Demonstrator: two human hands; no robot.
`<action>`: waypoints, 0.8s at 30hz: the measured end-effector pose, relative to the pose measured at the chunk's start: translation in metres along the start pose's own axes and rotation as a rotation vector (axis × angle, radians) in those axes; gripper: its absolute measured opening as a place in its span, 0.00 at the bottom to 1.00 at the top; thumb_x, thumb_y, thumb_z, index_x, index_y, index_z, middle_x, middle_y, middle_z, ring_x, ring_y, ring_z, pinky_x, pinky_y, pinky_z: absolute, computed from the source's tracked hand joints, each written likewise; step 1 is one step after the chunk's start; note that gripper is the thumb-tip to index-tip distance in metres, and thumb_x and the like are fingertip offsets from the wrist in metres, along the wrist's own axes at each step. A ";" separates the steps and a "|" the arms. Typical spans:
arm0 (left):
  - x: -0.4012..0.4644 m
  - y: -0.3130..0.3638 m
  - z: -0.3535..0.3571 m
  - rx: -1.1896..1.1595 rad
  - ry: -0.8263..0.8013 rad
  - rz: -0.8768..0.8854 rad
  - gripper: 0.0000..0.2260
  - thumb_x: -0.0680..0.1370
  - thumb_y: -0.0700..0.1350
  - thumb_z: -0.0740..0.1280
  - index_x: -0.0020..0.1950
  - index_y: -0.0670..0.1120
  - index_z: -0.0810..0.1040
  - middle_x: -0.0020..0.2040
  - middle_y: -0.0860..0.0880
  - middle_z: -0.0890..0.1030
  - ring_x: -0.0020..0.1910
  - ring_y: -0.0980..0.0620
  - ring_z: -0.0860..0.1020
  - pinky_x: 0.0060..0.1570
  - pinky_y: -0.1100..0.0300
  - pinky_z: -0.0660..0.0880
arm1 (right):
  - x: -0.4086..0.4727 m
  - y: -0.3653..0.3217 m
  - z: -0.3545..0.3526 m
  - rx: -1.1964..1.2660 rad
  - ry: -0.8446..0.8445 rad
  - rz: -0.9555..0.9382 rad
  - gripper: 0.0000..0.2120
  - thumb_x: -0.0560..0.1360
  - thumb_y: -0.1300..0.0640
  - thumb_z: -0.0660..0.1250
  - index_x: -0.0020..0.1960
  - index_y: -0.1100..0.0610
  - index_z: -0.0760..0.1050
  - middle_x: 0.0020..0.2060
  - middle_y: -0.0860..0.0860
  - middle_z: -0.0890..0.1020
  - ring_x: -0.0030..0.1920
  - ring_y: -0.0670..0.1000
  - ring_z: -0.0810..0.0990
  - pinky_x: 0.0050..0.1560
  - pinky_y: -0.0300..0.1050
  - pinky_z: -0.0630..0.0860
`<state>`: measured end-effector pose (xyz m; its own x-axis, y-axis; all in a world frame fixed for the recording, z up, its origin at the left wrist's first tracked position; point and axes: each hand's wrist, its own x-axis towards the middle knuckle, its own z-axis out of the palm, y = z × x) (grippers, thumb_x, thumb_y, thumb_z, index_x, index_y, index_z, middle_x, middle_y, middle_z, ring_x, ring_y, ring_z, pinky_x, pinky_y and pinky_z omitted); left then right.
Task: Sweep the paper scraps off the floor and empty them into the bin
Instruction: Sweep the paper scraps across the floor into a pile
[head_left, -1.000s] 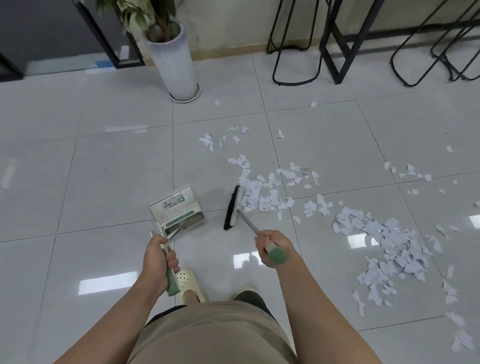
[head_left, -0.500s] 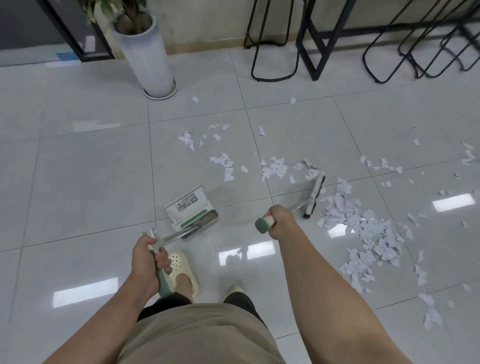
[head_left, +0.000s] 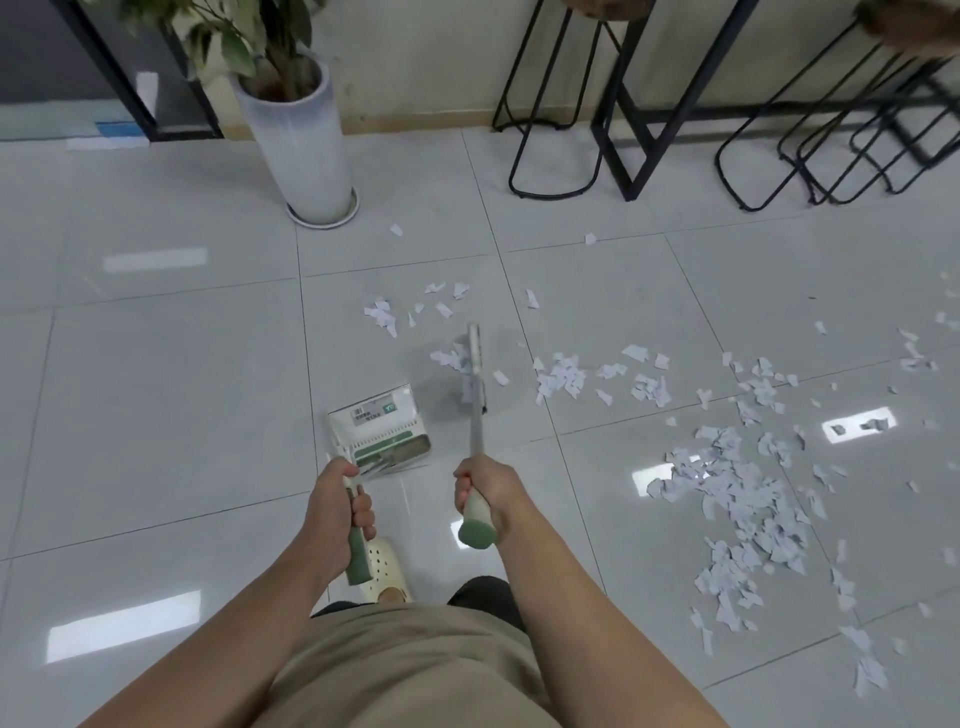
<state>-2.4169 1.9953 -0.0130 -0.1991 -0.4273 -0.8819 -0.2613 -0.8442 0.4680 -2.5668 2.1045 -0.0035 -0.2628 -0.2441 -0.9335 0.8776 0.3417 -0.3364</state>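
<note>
White paper scraps (head_left: 737, 483) litter the grey tiled floor, thickest at the right, with smaller clusters ahead of me. My right hand (head_left: 483, 491) grips the green-ended handle of a broom; its head (head_left: 474, 361) stands end-on among a few scraps just right of the dustpan. My left hand (head_left: 337, 499) grips the green handle of a white dustpan (head_left: 376, 428), which sits on the floor in front of my feet. No bin is in view.
A tall white planter (head_left: 306, 140) with a plant stands at the back left. Black metal stool and table legs (head_left: 623, 104) line the back wall to the right. A cream clog (head_left: 384, 571) on my foot shows below the dustpan handle.
The broom head has swung back left from the right-hand pile to beside the dustpan, dragging a few scraps. The view has tilted up. The dustpan stays on the floor.
</note>
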 end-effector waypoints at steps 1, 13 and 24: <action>0.006 0.009 -0.004 0.006 -0.005 0.006 0.07 0.77 0.48 0.60 0.41 0.48 0.68 0.25 0.51 0.63 0.22 0.54 0.61 0.24 0.63 0.64 | 0.001 -0.003 0.017 0.000 -0.023 0.001 0.06 0.74 0.70 0.60 0.42 0.62 0.70 0.23 0.51 0.70 0.21 0.47 0.66 0.21 0.36 0.67; 0.035 0.072 -0.017 -0.080 0.081 -0.039 0.09 0.76 0.48 0.61 0.38 0.49 0.65 0.26 0.51 0.62 0.22 0.53 0.59 0.28 0.61 0.59 | 0.067 -0.090 0.079 0.254 -0.251 0.175 0.12 0.78 0.66 0.58 0.39 0.54 0.64 0.25 0.48 0.67 0.18 0.44 0.66 0.18 0.33 0.68; 0.063 0.097 0.085 -0.151 0.129 -0.053 0.09 0.76 0.48 0.60 0.37 0.50 0.64 0.24 0.53 0.61 0.19 0.56 0.58 0.21 0.68 0.59 | 0.134 -0.228 -0.056 0.213 0.104 -0.189 0.08 0.59 0.63 0.61 0.37 0.55 0.68 0.23 0.46 0.74 0.26 0.44 0.72 0.35 0.36 0.69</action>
<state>-2.5350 1.9143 -0.0188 -0.0640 -0.4105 -0.9096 -0.1213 -0.9015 0.4154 -2.8243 2.0448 -0.0587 -0.4591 -0.1874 -0.8684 0.8709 0.0982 -0.4816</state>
